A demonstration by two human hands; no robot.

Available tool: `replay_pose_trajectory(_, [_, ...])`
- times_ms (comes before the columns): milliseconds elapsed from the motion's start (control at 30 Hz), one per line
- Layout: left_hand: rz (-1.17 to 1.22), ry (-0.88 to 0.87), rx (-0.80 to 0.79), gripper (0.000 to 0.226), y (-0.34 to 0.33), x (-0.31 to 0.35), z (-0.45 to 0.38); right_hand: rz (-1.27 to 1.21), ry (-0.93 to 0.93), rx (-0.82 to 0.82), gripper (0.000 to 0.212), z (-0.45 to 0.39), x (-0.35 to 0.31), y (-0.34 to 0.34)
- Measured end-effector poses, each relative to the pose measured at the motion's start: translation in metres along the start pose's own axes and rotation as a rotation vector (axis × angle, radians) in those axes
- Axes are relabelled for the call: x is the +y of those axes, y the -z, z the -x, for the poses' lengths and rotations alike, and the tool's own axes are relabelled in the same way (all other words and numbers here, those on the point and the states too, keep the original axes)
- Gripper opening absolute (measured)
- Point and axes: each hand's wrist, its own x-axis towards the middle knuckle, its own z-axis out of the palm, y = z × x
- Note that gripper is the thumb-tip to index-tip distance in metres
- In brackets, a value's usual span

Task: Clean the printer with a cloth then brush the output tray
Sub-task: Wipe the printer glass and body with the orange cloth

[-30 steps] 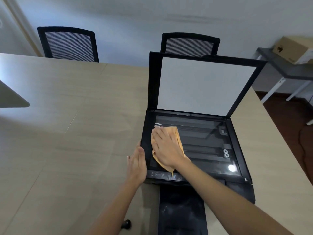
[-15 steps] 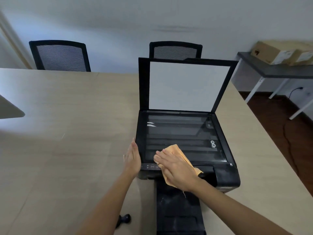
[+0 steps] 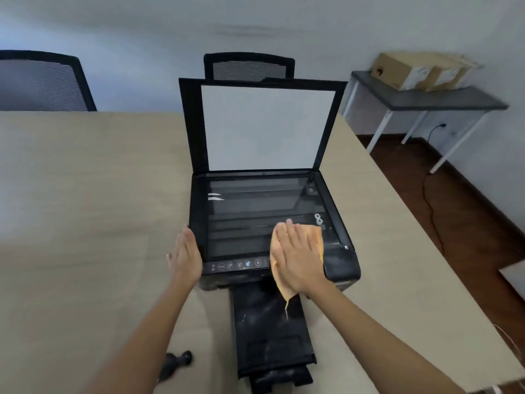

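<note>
1. While the scanner lid (image 3: 267, 126) stands raised, the printer (image 3: 341, 263) sits on the beige table (image 3: 85, 194), toward its right half, with its front facing the person.
2. The printer body is black plastic, box-shaped, with rounded front corners. The front right corner carries a dull, dusty film.
3. The lid is a black rectangular frame around a flat white backing pad. It stands nearly upright at the rear edge of the printer.
4. The scanner glass (image 3: 255, 206) is flat, dark and glossy; it reflects pale bars and two small white rings near its right edge.
5. A narrow control strip (image 3: 238, 265) runs along the front edge, carrying a row of small round icons.
6. The output tray (image 3: 270, 331) extends forward from beneath the front. It is a long, flat, black plastic panel, marked with pale dust specks and smears.
7. The cloth (image 3: 315, 237) is orange, soft and crumpled, with a thin frayed tail hanging over the tray. It lies on the front right part of the glass and the front edge.
8. The right hand (image 3: 295, 257) lies flat on the cloth, fingers straight and together, pressing it down rather than gripping it.
9. The left hand (image 3: 186, 255) rests edge-on against the printer's left side, fingers straight, holding nothing.
10. A small black object (image 3: 177, 362) lies on the table left of the tray; its shape is unclear.
11. Two black mesh-backed chairs (image 3: 248, 66) stand behind the table. Cardboard boxes (image 3: 412, 71) sit on a grey side table (image 3: 443, 99) with white legs.
</note>
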Motion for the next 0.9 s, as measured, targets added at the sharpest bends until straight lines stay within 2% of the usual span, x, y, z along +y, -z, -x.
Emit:
replay_pose_trajectory(100, [-0.007, -0.01, 0.005, 0.063, 0.001, -0.001, 0.0, -0.103, -0.339, 0.05, 0.075, -0.015, 0.001, 0.001])
replay_pose_trajectory(167, [-0.01, -0.007, 0.014, 0.061, 0.001, 0.004, 0.003, -0.113, -0.428, 0.083, 0.082, -0.021, -0.019, -0.001])
replay_pose_trajectory(233, [-0.02, -0.017, 0.014, 0.062, 0.001, 0.005, 0.004, -0.044, -0.304, 0.1, 0.075, -0.02, -0.046, -0.008])
replay_pose_trajectory(300, [-0.021, -0.018, 0.016, 0.064, 0.0, 0.003, 0.002, -0.004, -0.017, 0.126, 0.064, -0.013, -0.068, -0.015])
replay_pose_trajectory(367, [-0.02, -0.026, 0.025, 0.064, -0.001, -0.001, 0.001, 0.007, 0.25, 0.123, 0.057, -0.008, -0.065, -0.016])
replay_pose_trajectory(433, [-0.02, -0.02, 0.017, 0.063, -0.001, -0.002, 0.0, 0.067, 0.381, 0.119, 0.057, -0.005, -0.038, -0.015])
replay_pose_trajectory(467, [-0.017, -0.01, 0.015, 0.064, 0.0, -0.003, -0.002, 0.079, 0.34, 0.126, 0.06, -0.002, -0.025, -0.015])
replay_pose_trajectory(533, [0.061, -0.037, -0.052, 0.071, 0.002, -0.007, -0.007, 0.062, 0.088, 0.198, 0.062, 0.003, -0.007, -0.015])
replay_pose_trajectory(600, [0.243, -0.064, -0.178, 0.076, 0.007, -0.005, -0.01, 0.042, -0.1, 0.245, 0.058, 0.002, -0.016, -0.018])
replay_pose_trajectory(633, [0.33, -0.045, -0.255, 0.072, 0.011, -0.003, -0.01, 0.032, -0.131, 0.25, 0.057, 0.001, -0.027, -0.021])
replay_pose_trajectory(733, [0.465, 0.065, -0.428, 0.072, 0.023, 0.005, -0.013, 0.041, 0.022, 0.227, 0.057, -0.002, -0.061, -0.027])
replay_pose_trajectory(900, [0.498, 0.182, -0.62, 0.088, 0.038, -0.002, -0.028, 0.03, 0.314, 0.143, 0.058, -0.005, -0.116, -0.03])
